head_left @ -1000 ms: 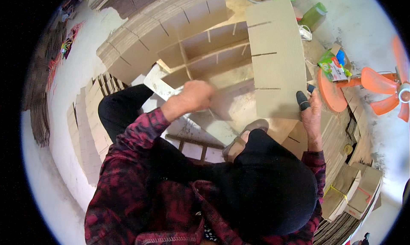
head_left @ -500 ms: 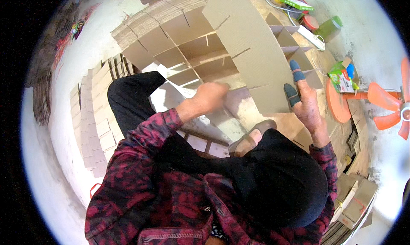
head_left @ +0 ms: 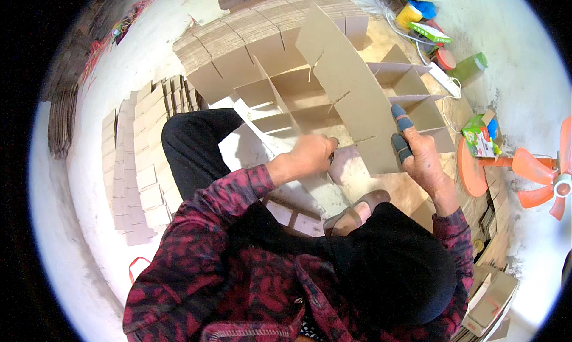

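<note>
A tall slotted cardboard divider strip (head_left: 348,95) stands tilted across partly joined cardboard partitions (head_left: 301,89). My right hand (head_left: 420,154) is closed on its lower right edge, with dark covers on two fingers. My left hand (head_left: 307,155) is curled closed left of the strip, just below the cross partitions. A dark spot shows at its fingertips; whatever they may hold is hidden. Some slots in the tall strip face the cross pieces. More cross partitions (head_left: 414,106) reach out on its right side.
Behind the partitions lies a long row of stacked cardboard strips (head_left: 238,35). More cardboard stacks (head_left: 149,157) sit on the left. An orange fan (head_left: 539,178), a green jar (head_left: 471,68) and a white power strip (head_left: 444,80) are on the right. My sandalled foot (head_left: 356,214) is close below.
My left hand has moved right, toward the tall strip. The strip now looks narrower and more edge-on, still in my right hand. The whole view has shifted slightly.
</note>
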The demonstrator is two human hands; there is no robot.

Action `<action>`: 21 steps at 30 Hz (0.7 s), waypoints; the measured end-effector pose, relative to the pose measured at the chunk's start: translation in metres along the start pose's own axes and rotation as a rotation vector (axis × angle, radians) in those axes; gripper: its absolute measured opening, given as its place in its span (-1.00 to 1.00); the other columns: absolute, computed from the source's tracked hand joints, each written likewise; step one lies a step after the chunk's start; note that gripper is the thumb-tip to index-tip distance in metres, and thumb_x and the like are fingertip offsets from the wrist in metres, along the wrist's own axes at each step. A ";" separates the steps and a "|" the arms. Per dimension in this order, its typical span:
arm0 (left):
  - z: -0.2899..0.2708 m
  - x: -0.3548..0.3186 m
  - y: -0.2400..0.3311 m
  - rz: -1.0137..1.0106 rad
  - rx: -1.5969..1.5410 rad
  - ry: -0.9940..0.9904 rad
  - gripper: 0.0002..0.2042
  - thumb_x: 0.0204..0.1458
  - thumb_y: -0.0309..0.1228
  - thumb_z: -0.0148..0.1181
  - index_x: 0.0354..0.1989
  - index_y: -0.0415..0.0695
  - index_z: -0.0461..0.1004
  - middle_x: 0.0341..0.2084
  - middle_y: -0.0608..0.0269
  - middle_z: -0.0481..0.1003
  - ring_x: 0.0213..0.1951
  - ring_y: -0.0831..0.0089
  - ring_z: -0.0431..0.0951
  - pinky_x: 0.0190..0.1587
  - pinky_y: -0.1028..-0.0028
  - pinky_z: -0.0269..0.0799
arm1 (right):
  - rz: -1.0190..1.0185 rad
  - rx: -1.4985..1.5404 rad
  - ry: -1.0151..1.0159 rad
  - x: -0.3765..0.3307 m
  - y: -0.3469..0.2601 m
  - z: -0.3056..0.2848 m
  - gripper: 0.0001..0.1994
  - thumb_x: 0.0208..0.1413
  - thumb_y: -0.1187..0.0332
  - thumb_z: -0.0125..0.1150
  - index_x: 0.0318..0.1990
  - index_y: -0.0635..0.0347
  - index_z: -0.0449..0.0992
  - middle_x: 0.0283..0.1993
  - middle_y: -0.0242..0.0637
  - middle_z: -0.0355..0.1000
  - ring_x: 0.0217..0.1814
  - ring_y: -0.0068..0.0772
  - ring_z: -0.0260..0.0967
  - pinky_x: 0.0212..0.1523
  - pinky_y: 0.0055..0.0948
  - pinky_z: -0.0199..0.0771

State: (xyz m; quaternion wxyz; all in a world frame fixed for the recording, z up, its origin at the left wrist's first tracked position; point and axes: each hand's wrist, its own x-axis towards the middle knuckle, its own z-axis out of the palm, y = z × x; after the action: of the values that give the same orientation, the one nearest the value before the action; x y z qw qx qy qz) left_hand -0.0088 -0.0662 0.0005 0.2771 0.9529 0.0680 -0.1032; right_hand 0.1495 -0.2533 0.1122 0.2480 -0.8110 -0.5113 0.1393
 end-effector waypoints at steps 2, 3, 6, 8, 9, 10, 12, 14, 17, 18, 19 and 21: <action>-0.004 0.002 0.003 -0.018 0.001 -0.042 -0.77 -0.22 -0.48 0.15 -0.30 -0.15 0.45 -0.41 -0.04 0.54 -0.26 -0.02 0.56 -0.23 0.09 0.46 | -0.022 -0.032 0.017 0.003 -0.001 0.000 -0.44 0.08 0.58 0.05 0.29 0.14 0.21 -0.16 0.20 0.43 -0.18 0.12 0.46 -0.17 -0.36 0.45; -0.007 0.002 0.004 -0.029 0.004 -0.062 -0.77 -0.21 -0.47 0.16 -0.30 -0.14 0.45 -0.41 -0.04 0.54 -0.26 -0.01 0.56 -0.23 0.09 0.46 | -0.016 -0.035 -0.007 0.004 -0.004 0.000 -0.44 0.07 0.58 0.05 0.29 0.14 0.21 -0.22 0.19 0.43 -0.23 0.12 0.46 -0.20 -0.35 0.45; 0.000 0.003 0.002 -0.046 0.008 -0.048 -0.76 -0.21 -0.44 0.19 -0.29 -0.15 0.45 -0.42 -0.03 0.55 -0.26 -0.01 0.56 -0.24 0.11 0.47 | -0.027 -0.042 -0.031 0.007 -0.011 0.001 -0.38 -0.04 0.64 0.07 0.27 0.14 0.24 -0.37 0.17 0.40 -0.33 0.12 0.44 -0.31 -0.20 0.44; -0.003 -0.001 -0.002 -0.054 0.025 -0.050 -0.73 -0.22 -0.43 0.22 -0.27 -0.16 0.44 -0.42 -0.04 0.54 -0.26 -0.02 0.56 -0.27 0.10 0.48 | -0.040 0.012 -0.021 0.009 -0.009 0.008 -0.36 -0.08 0.65 0.06 0.27 0.15 0.23 -0.36 0.17 0.41 -0.32 0.13 0.44 -0.31 -0.19 0.44; -0.005 -0.002 -0.001 -0.043 0.021 -0.063 -0.73 -0.22 -0.44 0.22 -0.27 -0.16 0.43 -0.42 -0.05 0.54 -0.26 -0.02 0.56 -0.27 0.09 0.48 | -0.035 0.034 -0.018 0.007 -0.009 0.008 -0.34 -0.10 0.66 0.06 0.27 0.16 0.23 -0.36 0.17 0.41 -0.32 0.13 0.44 -0.31 -0.18 0.43; -0.007 -0.004 -0.001 -0.032 0.018 -0.077 -0.73 -0.22 -0.44 0.22 -0.27 -0.16 0.43 -0.42 -0.05 0.54 -0.26 -0.01 0.56 -0.27 0.09 0.48 | -0.011 0.014 0.002 0.007 -0.012 0.009 -0.33 -0.16 0.68 0.04 0.25 0.17 0.24 -0.35 0.17 0.41 -0.31 0.14 0.44 -0.30 -0.17 0.44; -0.007 -0.007 0.000 -0.014 0.024 -0.055 -0.73 -0.24 -0.44 0.22 -0.29 -0.16 0.43 -0.41 -0.04 0.54 -0.27 -0.02 0.56 -0.28 0.09 0.47 | 0.022 -0.002 -0.008 0.009 -0.019 0.007 -0.33 -0.19 0.67 0.03 0.23 0.19 0.25 -0.37 0.16 0.42 -0.31 0.16 0.43 -0.30 -0.13 0.43; -0.003 -0.007 -0.003 0.003 0.006 -0.035 -0.73 -0.24 -0.44 0.22 -0.29 -0.16 0.43 -0.42 -0.04 0.54 -0.27 -0.02 0.56 -0.28 0.10 0.47 | 0.025 -0.015 -0.019 0.011 -0.022 0.009 -0.33 -0.22 0.66 0.03 0.22 0.19 0.26 -0.38 0.15 0.42 -0.31 0.18 0.42 -0.30 -0.09 0.43; 0.002 -0.009 -0.003 0.004 0.014 -0.024 -0.73 -0.24 -0.45 0.22 -0.29 -0.16 0.42 -0.43 -0.04 0.54 -0.27 -0.03 0.56 -0.27 0.10 0.47 | -0.018 -0.045 -0.044 0.016 -0.016 0.027 -0.34 -0.24 0.64 0.03 0.19 0.20 0.28 -0.39 0.14 0.43 -0.30 0.21 0.41 -0.28 -0.03 0.42; 0.001 -0.008 -0.001 0.009 0.025 -0.022 -0.73 -0.24 -0.45 0.22 -0.29 -0.15 0.42 -0.43 -0.03 0.54 -0.27 -0.03 0.56 -0.26 0.10 0.46 | -0.026 -0.065 -0.050 0.016 -0.012 0.034 -0.36 -0.25 0.63 0.03 0.16 0.20 0.30 -0.39 0.13 0.44 -0.30 0.21 0.41 -0.28 -0.01 0.41; 0.001 -0.007 0.002 0.015 0.018 -0.024 -0.72 -0.24 -0.45 0.22 -0.27 -0.15 0.42 -0.43 -0.04 0.54 -0.27 -0.03 0.56 -0.26 0.09 0.46 | -0.035 -0.086 -0.057 0.015 -0.010 0.040 -0.39 -0.25 0.62 0.04 0.14 0.21 0.31 -0.39 0.12 0.44 -0.29 0.22 0.40 -0.28 0.00 0.41; 0.002 -0.008 0.001 0.007 0.011 -0.031 -0.69 -0.25 -0.45 0.22 -0.24 -0.15 0.42 -0.43 -0.04 0.54 -0.28 -0.03 0.56 -0.26 0.09 0.46 | 0.004 -0.131 -0.106 0.016 -0.009 0.053 -0.54 -0.23 0.61 0.05 -0.03 0.22 0.33 -0.38 0.11 0.45 -0.27 0.24 0.40 -0.28 0.03 0.40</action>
State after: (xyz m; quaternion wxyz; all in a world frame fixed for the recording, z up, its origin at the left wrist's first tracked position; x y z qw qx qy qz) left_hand -0.0167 -0.0686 0.0013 0.2735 0.9529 0.0596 -0.1171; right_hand 0.1246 -0.2219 0.0735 0.1666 -0.8180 -0.5301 0.1487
